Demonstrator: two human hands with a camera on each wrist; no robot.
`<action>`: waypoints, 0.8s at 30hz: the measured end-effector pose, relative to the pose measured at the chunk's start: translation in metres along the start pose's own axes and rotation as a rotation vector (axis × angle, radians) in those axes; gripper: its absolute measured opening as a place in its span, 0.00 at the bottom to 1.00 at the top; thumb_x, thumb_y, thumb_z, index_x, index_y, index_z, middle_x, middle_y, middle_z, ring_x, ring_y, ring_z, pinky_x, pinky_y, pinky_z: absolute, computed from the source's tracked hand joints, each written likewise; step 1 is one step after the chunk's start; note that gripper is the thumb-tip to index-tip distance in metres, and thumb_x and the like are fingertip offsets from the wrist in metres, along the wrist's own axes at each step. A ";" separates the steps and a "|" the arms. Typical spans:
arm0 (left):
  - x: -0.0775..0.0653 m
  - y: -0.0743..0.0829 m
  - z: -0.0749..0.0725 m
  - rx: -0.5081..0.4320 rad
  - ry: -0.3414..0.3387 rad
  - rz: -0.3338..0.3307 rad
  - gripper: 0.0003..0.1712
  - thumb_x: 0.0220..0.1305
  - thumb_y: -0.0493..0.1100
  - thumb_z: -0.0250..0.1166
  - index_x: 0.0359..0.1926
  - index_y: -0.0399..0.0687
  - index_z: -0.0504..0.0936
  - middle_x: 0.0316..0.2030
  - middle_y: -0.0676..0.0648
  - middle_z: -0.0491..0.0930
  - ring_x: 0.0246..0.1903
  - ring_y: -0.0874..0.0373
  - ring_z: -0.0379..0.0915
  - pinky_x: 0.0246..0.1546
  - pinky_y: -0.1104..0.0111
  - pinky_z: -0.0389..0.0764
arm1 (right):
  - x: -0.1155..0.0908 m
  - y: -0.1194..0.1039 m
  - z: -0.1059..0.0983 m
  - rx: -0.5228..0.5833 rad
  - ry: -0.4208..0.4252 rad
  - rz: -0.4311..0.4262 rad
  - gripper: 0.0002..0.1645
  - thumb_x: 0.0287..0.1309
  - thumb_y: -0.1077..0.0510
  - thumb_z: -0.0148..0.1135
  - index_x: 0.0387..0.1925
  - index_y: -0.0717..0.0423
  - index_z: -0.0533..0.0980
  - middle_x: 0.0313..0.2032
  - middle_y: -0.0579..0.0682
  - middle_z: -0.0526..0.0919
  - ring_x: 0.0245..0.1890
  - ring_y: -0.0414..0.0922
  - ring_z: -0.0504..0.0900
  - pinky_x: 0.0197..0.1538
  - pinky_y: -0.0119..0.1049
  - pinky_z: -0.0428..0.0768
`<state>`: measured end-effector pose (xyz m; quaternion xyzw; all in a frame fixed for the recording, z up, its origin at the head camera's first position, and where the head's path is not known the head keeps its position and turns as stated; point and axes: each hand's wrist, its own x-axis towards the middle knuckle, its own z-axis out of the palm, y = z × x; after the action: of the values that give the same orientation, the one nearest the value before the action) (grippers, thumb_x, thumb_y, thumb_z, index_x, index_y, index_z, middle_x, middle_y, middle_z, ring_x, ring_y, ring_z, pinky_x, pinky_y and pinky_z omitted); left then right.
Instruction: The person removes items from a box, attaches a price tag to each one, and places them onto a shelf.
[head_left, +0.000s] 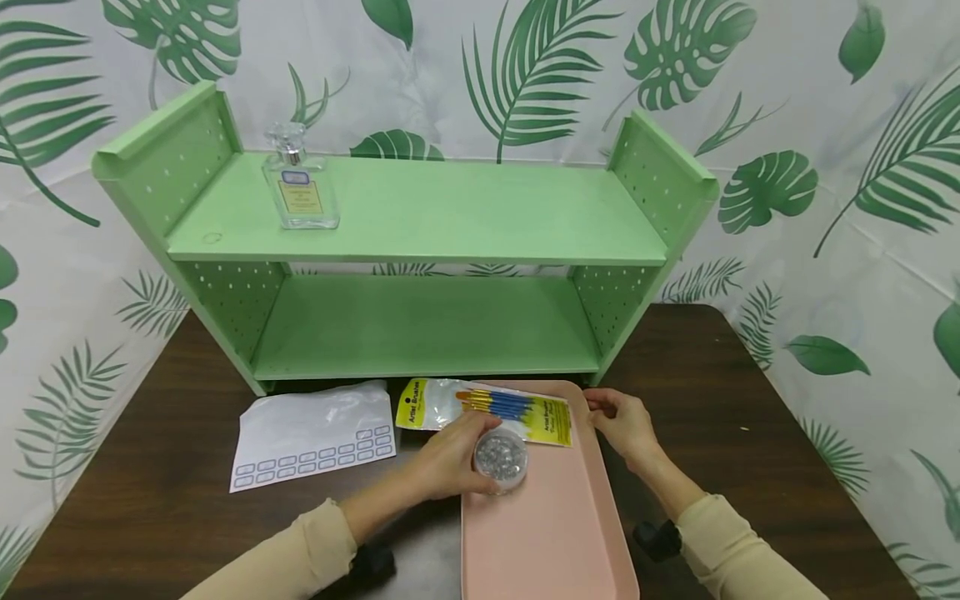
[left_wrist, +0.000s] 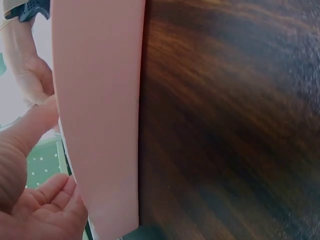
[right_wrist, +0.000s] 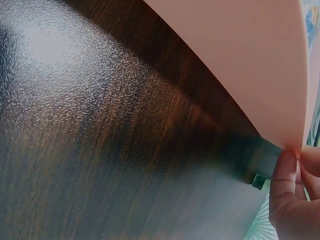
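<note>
While the left grip (head_left: 452,460) clasps a jar (head_left: 502,459) from its left, the right grip (head_left: 627,427) pinches a tray (head_left: 550,529).

A round container (head_left: 501,458) filled with silvery pieces is gripped by the left hand (head_left: 450,460) at the left side of a pink rectangular tray (head_left: 551,533). The tray's far right corner is pinched by the right hand (head_left: 622,425). Across its far end a clear-and-yellow brush packet (head_left: 487,408) is laid flat, its left end extended past the rim.
</note>
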<state>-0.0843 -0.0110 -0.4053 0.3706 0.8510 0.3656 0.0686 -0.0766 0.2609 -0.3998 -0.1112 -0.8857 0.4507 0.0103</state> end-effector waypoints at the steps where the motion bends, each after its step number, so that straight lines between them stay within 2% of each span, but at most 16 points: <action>1: 0.000 0.000 0.001 0.014 0.003 -0.004 0.44 0.36 0.44 0.79 0.56 0.36 0.70 0.51 0.42 0.73 0.50 0.51 0.71 0.54 0.59 0.74 | 0.000 0.000 0.000 -0.001 -0.001 0.002 0.19 0.55 0.73 0.54 0.50 0.70 0.75 0.43 0.65 0.80 0.42 0.52 0.78 0.35 0.25 0.76; 7: 0.000 0.004 0.004 0.079 0.010 -0.035 0.45 0.36 0.45 0.79 0.57 0.37 0.71 0.53 0.41 0.73 0.51 0.49 0.71 0.54 0.58 0.74 | 0.000 -0.001 0.000 -0.009 0.002 0.003 0.19 0.55 0.73 0.54 0.50 0.70 0.75 0.43 0.65 0.81 0.41 0.51 0.78 0.34 0.25 0.76; 13: 0.000 0.004 0.004 0.123 0.018 -0.027 0.44 0.34 0.46 0.79 0.56 0.37 0.73 0.51 0.42 0.73 0.49 0.51 0.71 0.51 0.60 0.75 | 0.000 -0.001 0.001 -0.008 0.003 0.010 0.19 0.54 0.73 0.54 0.50 0.71 0.75 0.42 0.64 0.81 0.41 0.51 0.78 0.34 0.25 0.76; 24: -0.003 0.005 0.002 0.092 0.036 -0.025 0.45 0.34 0.51 0.79 0.56 0.39 0.74 0.47 0.46 0.73 0.45 0.56 0.70 0.49 0.65 0.77 | 0.001 -0.001 0.001 -0.027 0.006 -0.007 0.19 0.53 0.73 0.55 0.49 0.70 0.75 0.42 0.64 0.81 0.40 0.49 0.78 0.34 0.23 0.75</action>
<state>-0.0785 -0.0102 -0.4040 0.3560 0.8726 0.3319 0.0410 -0.0779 0.2603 -0.3999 -0.1094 -0.8921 0.4382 0.0132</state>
